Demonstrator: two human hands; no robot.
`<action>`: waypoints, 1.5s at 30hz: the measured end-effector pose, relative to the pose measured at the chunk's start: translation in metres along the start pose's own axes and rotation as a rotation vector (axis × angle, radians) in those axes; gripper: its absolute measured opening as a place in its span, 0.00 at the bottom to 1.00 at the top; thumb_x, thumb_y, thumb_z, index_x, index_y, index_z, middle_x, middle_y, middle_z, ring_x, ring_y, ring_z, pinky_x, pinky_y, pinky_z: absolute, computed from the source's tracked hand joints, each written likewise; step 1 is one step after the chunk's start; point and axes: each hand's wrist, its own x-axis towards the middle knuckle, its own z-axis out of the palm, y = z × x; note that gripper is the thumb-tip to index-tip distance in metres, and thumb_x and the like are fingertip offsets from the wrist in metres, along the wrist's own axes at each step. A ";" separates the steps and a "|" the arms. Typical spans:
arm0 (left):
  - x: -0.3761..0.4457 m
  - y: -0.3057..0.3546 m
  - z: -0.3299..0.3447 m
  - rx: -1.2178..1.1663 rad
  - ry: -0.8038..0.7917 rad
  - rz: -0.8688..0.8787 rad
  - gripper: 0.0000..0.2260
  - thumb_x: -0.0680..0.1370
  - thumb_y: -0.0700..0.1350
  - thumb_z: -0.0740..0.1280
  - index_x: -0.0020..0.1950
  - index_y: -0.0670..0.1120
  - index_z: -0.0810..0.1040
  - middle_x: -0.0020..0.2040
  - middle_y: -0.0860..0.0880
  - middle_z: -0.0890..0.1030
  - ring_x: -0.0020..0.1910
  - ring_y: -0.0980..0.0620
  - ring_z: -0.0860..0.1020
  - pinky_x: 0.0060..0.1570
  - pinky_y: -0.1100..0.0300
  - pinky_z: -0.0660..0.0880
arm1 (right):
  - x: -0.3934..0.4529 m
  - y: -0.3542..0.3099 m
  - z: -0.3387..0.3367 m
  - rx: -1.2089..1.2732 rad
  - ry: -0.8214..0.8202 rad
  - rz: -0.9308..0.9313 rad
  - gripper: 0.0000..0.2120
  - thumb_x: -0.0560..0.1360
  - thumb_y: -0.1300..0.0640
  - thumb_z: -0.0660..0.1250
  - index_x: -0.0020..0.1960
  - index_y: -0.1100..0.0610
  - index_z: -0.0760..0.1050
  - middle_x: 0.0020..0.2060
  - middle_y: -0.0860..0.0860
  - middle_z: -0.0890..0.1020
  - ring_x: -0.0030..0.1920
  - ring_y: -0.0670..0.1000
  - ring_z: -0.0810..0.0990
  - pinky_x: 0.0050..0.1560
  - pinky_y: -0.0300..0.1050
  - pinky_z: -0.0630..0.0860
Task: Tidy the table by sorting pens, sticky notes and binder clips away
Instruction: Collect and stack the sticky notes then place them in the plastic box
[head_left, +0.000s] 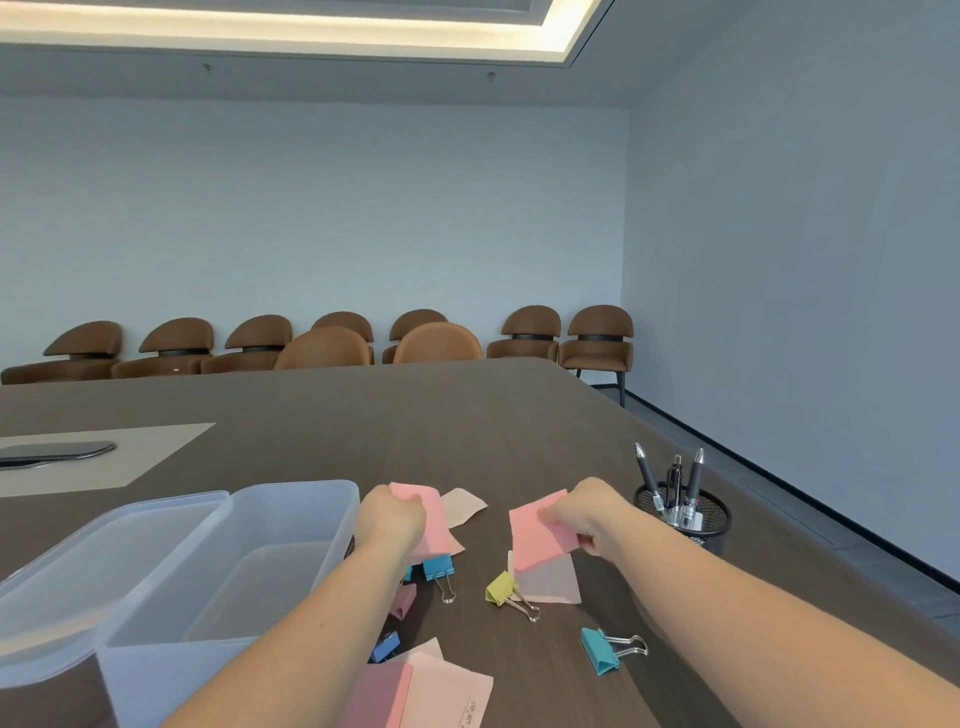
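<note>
My left hand (389, 517) grips a pink sticky note (434, 527) just right of the clear plastic box (291, 525). My right hand (587, 512) holds another pink sticky note (540, 535) lifted above a pale note (550, 582) on the table. Binder clips lie between and below the hands: a blue one (438, 566), a yellow one (503, 590), a teal one (600, 649), a pink one (402, 600) and a darker blue one (385, 647). More pink notes (415, 686) lie near the front edge. A beige note (465, 504) lies behind the left hand.
A black mesh pen cup (683, 514) with several pens stands to the right of my right hand. The box's lid (104, 561) lies to its left. The dark wooden table (415, 415) stretches away; brown chairs line the far wall.
</note>
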 end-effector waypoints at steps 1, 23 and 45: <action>0.002 0.001 0.002 0.002 -0.007 -0.018 0.17 0.79 0.44 0.60 0.67 0.41 0.71 0.61 0.41 0.77 0.59 0.40 0.76 0.55 0.53 0.75 | 0.001 -0.002 0.003 0.011 0.008 -0.001 0.04 0.76 0.63 0.63 0.48 0.63 0.70 0.46 0.57 0.74 0.41 0.53 0.73 0.36 0.40 0.69; 0.019 -0.010 0.029 -0.164 0.073 -0.028 0.17 0.75 0.35 0.65 0.63 0.43 0.66 0.57 0.41 0.77 0.50 0.44 0.74 0.50 0.51 0.75 | 0.031 0.002 0.035 -0.401 -0.120 0.061 0.37 0.69 0.57 0.77 0.70 0.63 0.60 0.66 0.57 0.73 0.65 0.58 0.74 0.63 0.48 0.74; 0.086 0.025 0.080 0.381 -0.231 0.005 0.20 0.69 0.54 0.65 0.58 0.47 0.73 0.57 0.47 0.78 0.62 0.44 0.74 0.62 0.53 0.71 | 0.104 0.012 0.057 0.061 0.034 0.066 0.08 0.70 0.64 0.61 0.49 0.59 0.73 0.50 0.57 0.84 0.51 0.58 0.84 0.53 0.48 0.81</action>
